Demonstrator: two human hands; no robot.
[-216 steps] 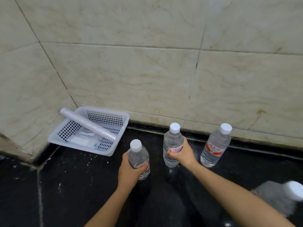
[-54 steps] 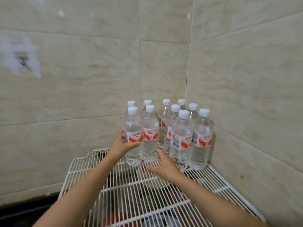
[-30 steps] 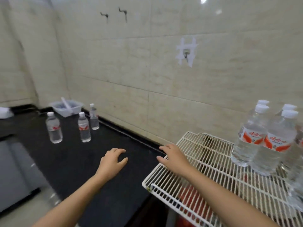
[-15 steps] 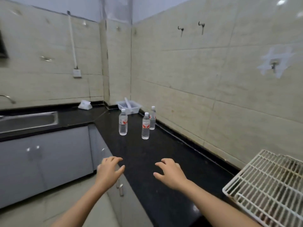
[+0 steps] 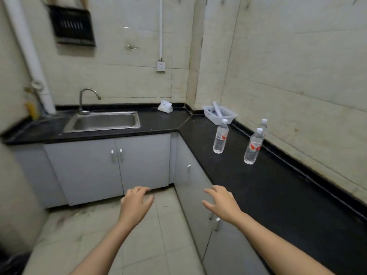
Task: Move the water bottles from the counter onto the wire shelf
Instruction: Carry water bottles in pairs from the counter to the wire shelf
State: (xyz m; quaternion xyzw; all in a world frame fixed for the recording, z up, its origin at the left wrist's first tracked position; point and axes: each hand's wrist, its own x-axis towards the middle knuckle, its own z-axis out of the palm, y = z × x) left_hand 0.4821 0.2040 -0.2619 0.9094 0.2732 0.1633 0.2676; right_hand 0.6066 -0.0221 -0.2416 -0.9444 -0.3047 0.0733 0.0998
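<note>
Three clear water bottles with white caps and red labels stand upright on the black counter [image 5: 274, 187] at the right: one [image 5: 220, 136] toward the counter's front, one [image 5: 253, 146] nearer the wall, and a third [image 5: 264, 125] partly hidden behind it. My left hand [image 5: 136, 205] hovers over the floor with fingers spread, holding nothing. My right hand [image 5: 220, 203] is held out in front of the cabinet doors, also spread and holding nothing. Both hands are well short of the bottles. The wire shelf is out of view.
A white plastic basket [image 5: 219, 115] with a roll in it sits in the counter's corner. A steel sink [image 5: 103, 122] with a tap lies at the left, a white packet [image 5: 164, 106] beside it. Grey cabinets line the counter's underside; tiled floor lies ahead.
Both hands let go of the bottles they set on the wire shelf. The view has swung left away from the shelf toward the counter corner, and the shelf has left the frame.
</note>
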